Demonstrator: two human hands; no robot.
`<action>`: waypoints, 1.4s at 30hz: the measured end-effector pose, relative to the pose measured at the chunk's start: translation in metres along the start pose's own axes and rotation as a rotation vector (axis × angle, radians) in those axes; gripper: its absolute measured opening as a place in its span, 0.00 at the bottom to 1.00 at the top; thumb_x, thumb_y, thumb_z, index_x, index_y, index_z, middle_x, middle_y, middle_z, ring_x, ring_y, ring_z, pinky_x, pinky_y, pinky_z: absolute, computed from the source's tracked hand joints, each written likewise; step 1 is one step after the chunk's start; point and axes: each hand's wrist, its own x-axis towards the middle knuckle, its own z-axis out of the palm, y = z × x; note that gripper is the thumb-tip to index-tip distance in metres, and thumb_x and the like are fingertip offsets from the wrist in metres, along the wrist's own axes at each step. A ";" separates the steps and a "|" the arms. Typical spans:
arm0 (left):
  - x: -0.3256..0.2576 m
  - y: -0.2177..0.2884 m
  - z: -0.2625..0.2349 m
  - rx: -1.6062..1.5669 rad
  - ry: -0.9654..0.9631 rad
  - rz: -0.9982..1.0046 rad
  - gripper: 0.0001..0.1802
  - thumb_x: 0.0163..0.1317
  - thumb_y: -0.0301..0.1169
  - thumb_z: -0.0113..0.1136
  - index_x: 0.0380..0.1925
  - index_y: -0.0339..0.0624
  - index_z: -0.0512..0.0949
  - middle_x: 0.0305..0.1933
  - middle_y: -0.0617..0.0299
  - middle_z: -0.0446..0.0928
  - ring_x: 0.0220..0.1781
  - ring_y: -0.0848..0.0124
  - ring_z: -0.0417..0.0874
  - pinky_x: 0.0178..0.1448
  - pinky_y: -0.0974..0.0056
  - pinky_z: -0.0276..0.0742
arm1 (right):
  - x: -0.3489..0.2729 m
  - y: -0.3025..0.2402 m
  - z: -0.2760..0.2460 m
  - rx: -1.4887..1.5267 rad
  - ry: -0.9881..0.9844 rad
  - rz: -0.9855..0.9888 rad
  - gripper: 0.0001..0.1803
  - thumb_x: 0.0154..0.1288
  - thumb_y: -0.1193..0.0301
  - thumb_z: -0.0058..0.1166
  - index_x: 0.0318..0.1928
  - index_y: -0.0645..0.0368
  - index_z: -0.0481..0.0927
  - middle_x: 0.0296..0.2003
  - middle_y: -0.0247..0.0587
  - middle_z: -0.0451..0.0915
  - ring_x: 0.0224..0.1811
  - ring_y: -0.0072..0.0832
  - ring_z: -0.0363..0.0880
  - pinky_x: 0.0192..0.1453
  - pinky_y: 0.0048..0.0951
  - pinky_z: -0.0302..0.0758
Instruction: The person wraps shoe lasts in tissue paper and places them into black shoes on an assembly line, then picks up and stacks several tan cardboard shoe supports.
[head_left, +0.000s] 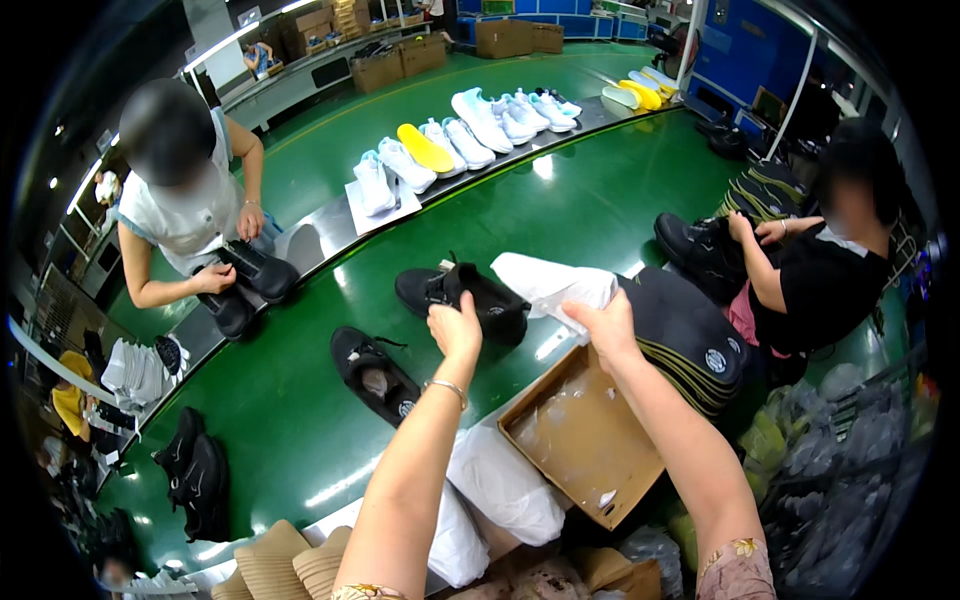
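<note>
My left hand (455, 328) is closed on the near side of a black lace-up shoe (430, 288), its opening facing up. In my right hand (608, 325) is a long, rounded wad of white paper (545, 284), pinched at its crumpled end. The wad's smooth end lies beside the heel of the shoe; whether they touch I cannot tell. A second black shoe (372, 372) rests on the green work surface (290, 400), left of my left forearm. Below my right hand stands an open cardboard box (585, 440) with small white scraps inside.
Black insoles (690, 340) are stacked right of the box. White wrapped bundles (505, 485) and tan ribbed pieces (275, 560) lie nearby. Another black pair (195, 475) stands left. Co-workers handle black shoes at far left (262, 272) and right (700, 250). White shoes (470, 140) line the far strip.
</note>
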 end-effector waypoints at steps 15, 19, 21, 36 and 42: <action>0.054 -0.015 -0.022 -0.253 -0.026 0.346 0.23 0.51 0.34 0.55 0.47 0.33 0.70 0.46 0.43 0.74 0.50 0.51 0.75 0.56 0.58 0.69 | 0.051 0.011 0.108 -1.106 -0.352 -0.151 0.28 0.45 0.67 0.64 0.41 0.68 0.63 0.36 0.63 0.76 0.39 0.55 0.77 0.44 0.45 0.75; 0.066 -0.008 -0.002 -0.149 -0.274 0.270 0.26 0.57 0.37 0.53 0.51 0.29 0.67 0.53 0.37 0.70 0.58 0.47 0.69 0.60 0.54 0.64 | 0.060 0.071 0.116 -1.001 -0.382 -0.480 0.27 0.43 0.71 0.64 0.41 0.66 0.63 0.37 0.58 0.74 0.39 0.52 0.76 0.43 0.45 0.74; 0.068 -0.017 -0.008 -0.091 -0.273 0.334 0.22 0.59 0.35 0.51 0.49 0.31 0.69 0.48 0.38 0.73 0.53 0.47 0.73 0.56 0.53 0.68 | 0.049 0.078 0.132 -1.121 -0.326 -0.583 0.25 0.41 0.71 0.62 0.40 0.62 0.65 0.37 0.52 0.72 0.43 0.48 0.71 0.47 0.46 0.65; 0.076 -0.023 -0.033 -0.112 -0.337 0.361 0.14 0.59 0.33 0.49 0.40 0.36 0.76 0.35 0.43 0.78 0.40 0.47 0.78 0.45 0.51 0.73 | 0.069 0.079 0.160 -1.262 -0.704 -0.291 0.24 0.45 0.75 0.60 0.42 0.74 0.65 0.38 0.61 0.73 0.40 0.51 0.78 0.43 0.38 0.78; 0.074 -0.027 -0.032 -0.075 -0.303 0.367 0.12 0.58 0.31 0.50 0.38 0.36 0.76 0.37 0.43 0.77 0.42 0.48 0.78 0.48 0.52 0.73 | 0.069 0.098 0.159 -1.136 -0.718 -0.295 0.15 0.53 0.74 0.52 0.34 0.76 0.66 0.22 0.61 0.76 0.27 0.52 0.78 0.32 0.45 0.77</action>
